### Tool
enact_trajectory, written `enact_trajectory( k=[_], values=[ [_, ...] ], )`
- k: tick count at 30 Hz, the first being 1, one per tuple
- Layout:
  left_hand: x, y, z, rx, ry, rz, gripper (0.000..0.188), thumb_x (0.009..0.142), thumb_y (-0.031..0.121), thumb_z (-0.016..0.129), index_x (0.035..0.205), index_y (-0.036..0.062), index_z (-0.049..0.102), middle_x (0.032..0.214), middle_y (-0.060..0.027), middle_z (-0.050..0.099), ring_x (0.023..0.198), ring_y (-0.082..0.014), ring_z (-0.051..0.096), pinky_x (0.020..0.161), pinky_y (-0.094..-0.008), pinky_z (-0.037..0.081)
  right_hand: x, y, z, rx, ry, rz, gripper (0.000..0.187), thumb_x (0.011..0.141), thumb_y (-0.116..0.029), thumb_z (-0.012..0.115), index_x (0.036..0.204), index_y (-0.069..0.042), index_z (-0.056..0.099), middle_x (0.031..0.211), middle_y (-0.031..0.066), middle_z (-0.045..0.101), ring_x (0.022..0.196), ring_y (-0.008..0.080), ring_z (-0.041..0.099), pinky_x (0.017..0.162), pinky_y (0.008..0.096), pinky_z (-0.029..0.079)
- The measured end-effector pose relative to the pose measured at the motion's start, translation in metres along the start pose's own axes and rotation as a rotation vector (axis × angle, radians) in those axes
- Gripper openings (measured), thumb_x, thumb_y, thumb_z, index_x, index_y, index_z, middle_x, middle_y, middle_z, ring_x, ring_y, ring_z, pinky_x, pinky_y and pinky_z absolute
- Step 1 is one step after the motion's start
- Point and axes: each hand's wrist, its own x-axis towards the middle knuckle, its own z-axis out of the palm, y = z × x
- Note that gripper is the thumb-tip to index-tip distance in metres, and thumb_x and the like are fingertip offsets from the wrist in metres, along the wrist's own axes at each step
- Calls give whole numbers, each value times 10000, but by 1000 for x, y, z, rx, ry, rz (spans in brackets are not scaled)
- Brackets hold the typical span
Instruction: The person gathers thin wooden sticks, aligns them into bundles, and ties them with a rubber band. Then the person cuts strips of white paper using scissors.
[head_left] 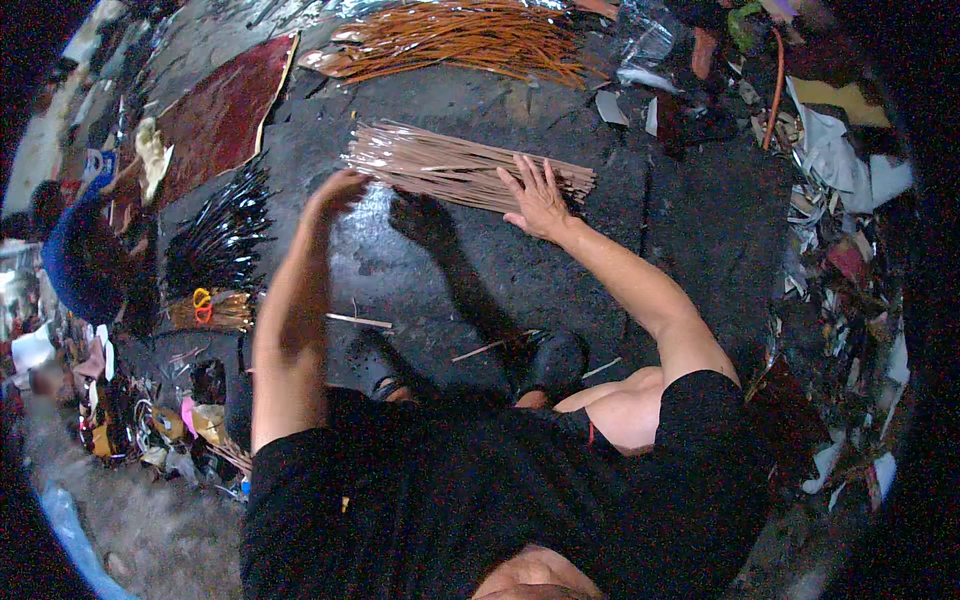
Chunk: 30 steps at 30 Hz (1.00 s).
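A bundle of long, thin, light-brown strips point(445, 163) lies crosswise on a dark, worn board point(690, 220) in front of me. My right hand point(540, 203) is open, its fingers spread over the strips near their right end. My left hand point(343, 189) is at the near side of their left end. It is smeared by motion, so its fingers are unclear and I cannot make out anything in them. A glossy patch shines on the board beside my left hand. Loose thin strips point(360, 321) lie nearer to me, by my feet.
Glossy orange-brown strips point(470, 42) lie at the far side. Black strips point(220, 230) and a tan bundle point(238, 312) with an orange-yellow band point(203, 305) are at left, below a dark-red sheet point(220, 115). A person in blue point(80, 255) is at far left. Scraps point(830, 165) litter the right.
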Motion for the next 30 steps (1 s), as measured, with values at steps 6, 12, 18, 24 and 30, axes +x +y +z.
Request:
enact_trajectory(
  k=[6, 12, 18, 24, 30],
  values=[
    [-233, 102, -96, 423, 287, 346, 357, 911, 293, 443, 1100, 4, 530, 1040, -98, 571, 943, -195, 532, 829, -312, 403, 12, -13, -12, 201, 144, -31, 684, 748, -298, 665, 1326, -123, 344, 1378, 199, 233, 1273, 377, 248, 1062, 493, 184],
    [-378, 57, -108, 818, 265, -132, 319, 887, 276, 494, 831, -24, 590, 697, -140, 622, 649, -246, 622, 587, -368, 464, -3, 7, -13, 359, 259, 12, 538, 758, -171, 650, 1244, -90, 434, 1318, 198, 327, 1179, 382, 391, 986, 443, 341],
    [-475, -88, -14, 610, 128, -540, 358, 895, 339, 465, 1004, 2, 520, 811, -185, 607, 782, -314, 602, 728, -401, 460, -3, 8, -8, 388, 225, 11, 466, 761, -137, 641, 1191, -66, 475, 1280, 190, 367, 1179, 367, 398, 975, 411, 363],
    [-481, -106, 60, 18, 186, -380, 289, 848, 83, 420, 1116, -26, 407, 1060, -182, 551, 985, -283, 524, 836, -401, 406, 7, 5, -10, 434, 199, -1, 430, 777, -134, 625, 1178, -61, 489, 1273, 179, 388, 1165, 363, 418, 965, 403, 373],
    [-497, -213, 63, 366, -27, -438, 210, 803, 67, 492, 996, -15, 484, 943, -119, 585, 836, -228, 513, 726, -356, 423, 10, 4, -14, 437, 206, 11, 416, 784, -132, 617, 1175, -58, 495, 1268, 171, 395, 1152, 359, 430, 957, 399, 380]
  ],
)
